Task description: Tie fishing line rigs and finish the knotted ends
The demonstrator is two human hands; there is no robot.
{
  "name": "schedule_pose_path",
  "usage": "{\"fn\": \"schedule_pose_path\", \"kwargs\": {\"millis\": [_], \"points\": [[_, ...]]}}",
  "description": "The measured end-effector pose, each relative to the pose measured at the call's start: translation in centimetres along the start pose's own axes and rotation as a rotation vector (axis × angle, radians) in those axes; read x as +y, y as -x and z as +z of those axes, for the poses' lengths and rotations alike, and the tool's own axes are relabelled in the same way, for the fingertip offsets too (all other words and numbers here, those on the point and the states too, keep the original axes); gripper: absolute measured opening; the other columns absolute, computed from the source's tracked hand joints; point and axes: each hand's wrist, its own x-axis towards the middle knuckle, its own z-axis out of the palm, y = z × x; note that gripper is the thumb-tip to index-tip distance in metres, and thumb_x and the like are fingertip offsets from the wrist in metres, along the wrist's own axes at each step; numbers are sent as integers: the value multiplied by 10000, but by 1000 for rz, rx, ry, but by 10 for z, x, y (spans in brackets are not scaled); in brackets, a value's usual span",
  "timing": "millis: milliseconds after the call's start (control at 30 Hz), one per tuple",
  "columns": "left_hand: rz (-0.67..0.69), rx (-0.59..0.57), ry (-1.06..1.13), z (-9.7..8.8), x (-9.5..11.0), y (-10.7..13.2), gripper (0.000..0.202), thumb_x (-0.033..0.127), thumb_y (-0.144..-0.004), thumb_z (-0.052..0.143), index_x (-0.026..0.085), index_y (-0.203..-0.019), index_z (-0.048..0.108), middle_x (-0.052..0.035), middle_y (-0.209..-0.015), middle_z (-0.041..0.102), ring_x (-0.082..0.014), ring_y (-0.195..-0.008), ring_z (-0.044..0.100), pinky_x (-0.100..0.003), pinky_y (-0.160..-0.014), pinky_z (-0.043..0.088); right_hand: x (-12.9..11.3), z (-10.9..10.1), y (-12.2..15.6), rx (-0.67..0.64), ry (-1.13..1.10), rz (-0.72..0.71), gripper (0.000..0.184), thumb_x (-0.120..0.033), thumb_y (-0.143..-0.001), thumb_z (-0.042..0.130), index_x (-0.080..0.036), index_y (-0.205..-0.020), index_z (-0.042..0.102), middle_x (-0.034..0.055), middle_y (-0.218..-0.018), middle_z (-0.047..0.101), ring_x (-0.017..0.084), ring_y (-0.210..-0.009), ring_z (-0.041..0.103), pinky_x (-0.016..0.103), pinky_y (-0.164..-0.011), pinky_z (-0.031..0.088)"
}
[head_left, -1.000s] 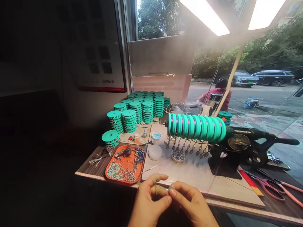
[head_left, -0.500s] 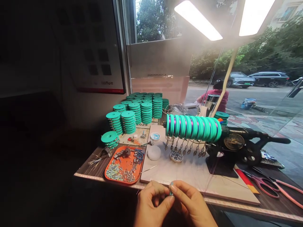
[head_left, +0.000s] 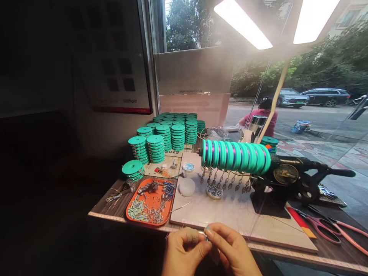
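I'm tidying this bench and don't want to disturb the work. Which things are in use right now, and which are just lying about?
In use: left hand and right hand, pinching a small bluish piece together; probably the orange tray of small parts nearest them.
Lying about: pink scissors; stacks of teal spools; black winder with its row of spools; dish of beads.

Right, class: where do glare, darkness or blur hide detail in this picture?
Head view: two lamp panels blow out white, hazing the window below; the left wall is nearly black; the teal spools and orange tray are sharp and well lit; the tiny part between the left hand and right hand is soft, unidentifiable.
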Motion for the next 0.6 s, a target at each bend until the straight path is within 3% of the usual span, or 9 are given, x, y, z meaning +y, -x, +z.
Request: {"fn": "schedule_pose_path", "kwargs": {"millis": [300, 600], "points": [[18, -29, -32, -3, -9, -2, 271, 406, -601, 702, 135, -591, 709, -63, -559, 680, -158, -522, 567, -241, -542, 440, -2, 1, 1, 14, -2, -4, 321, -409, -510, 773, -135, -588, 624, -9, -511, 566, 43, -410, 376, 174, -419, 236], [-59, -20, 28, -5, -3, 1, 242, 374, -589, 720, 134, -619, 716, -61, -597, 701, -169, -566, 598, -244, -582, 459, 3, -1, -1, 33, 39, -16, 347, -431, -506, 766, -134, -595, 609, -40, -460, 486, 45, -389, 367, 178, -412, 242]]}}
